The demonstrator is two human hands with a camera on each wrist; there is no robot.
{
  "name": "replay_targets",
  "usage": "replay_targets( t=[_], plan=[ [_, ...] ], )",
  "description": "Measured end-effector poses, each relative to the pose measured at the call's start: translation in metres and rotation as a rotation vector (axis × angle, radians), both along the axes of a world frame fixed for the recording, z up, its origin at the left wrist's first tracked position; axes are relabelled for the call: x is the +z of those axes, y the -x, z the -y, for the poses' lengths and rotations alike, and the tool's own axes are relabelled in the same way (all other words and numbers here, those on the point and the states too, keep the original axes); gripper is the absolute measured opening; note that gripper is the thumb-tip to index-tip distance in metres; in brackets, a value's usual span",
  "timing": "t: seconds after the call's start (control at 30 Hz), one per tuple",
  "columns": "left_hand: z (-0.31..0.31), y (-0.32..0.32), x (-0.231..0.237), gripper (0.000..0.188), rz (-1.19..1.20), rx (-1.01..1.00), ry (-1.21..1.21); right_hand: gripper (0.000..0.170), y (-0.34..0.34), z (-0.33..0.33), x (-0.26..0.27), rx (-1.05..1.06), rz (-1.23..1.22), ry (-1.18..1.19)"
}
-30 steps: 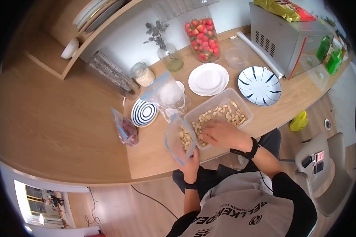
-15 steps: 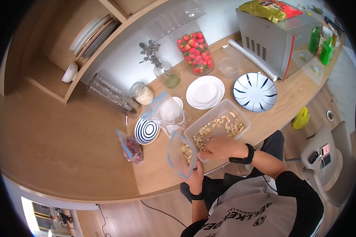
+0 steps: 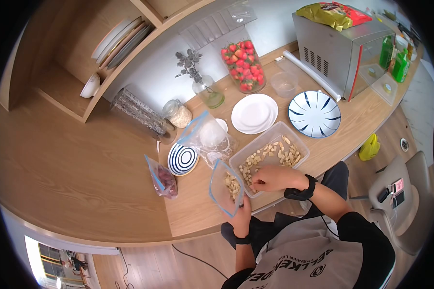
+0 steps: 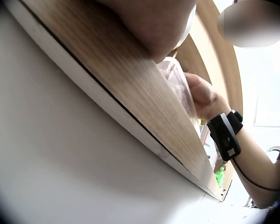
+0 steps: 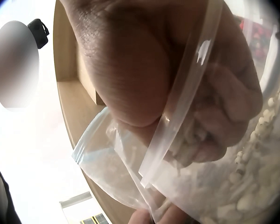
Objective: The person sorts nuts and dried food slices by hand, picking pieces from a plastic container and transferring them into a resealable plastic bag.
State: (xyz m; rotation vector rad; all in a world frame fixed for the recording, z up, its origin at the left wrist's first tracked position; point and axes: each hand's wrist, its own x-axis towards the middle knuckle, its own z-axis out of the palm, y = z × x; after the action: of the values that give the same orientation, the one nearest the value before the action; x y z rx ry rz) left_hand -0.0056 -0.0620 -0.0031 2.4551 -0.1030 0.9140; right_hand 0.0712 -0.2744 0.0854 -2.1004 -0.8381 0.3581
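Head view shows us the zip bag (image 3: 220, 182), gripped by the left hand (image 3: 240, 217) beside the plastic container (image 3: 257, 143) on the worktop (image 3: 193, 207); inside this container, the right hand (image 3: 275, 178) curls around pale chopped pieces (image 5: 184, 148). We should hold the bag's mouth wide, avoiding spills.

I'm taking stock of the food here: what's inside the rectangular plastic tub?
Pale pieces, some long, some roundish, lie scattered in the tub. The right hand covers part of its near side; whatever lies beneath cannot be seen.
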Motion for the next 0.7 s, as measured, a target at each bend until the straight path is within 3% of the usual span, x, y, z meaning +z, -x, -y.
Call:
replay_targets(
  t=[0.3, 0.5, 0.6, 0.67, 0.7],
  plan=[
    [0.002, 0.0, 0.003, 0.049, 0.01, -0.011, 0.052, 0.037, 0.005, -0.002, 0.0, -0.085, 0.038, 0.051],
    [0.002, 0.002, 0.004, 0.054, 0.014, -0.018, 0.043, 0.042, -0.006, -0.007, -0.023, -0.238, 0.096, -0.17],
    [0.005, 0.001, 0.007, 0.041, 0.063, -0.022, 0.019, 0.035, -0.013, 0.004, -0.008, -0.266, -0.026, -0.297],
    [-0.003, 0.001, -0.007, 0.054, -0.057, -0.007, 0.029, 0.028, -0.014, 0.012, -0.005, -0.291, -0.325, -0.485],
    [-0.002, 0.002, -0.004, 0.054, -0.059, -0.008, 0.027, 0.028, -0.017, 0.014, -0.01, -0.293, -0.327, -0.486]
  ],
)
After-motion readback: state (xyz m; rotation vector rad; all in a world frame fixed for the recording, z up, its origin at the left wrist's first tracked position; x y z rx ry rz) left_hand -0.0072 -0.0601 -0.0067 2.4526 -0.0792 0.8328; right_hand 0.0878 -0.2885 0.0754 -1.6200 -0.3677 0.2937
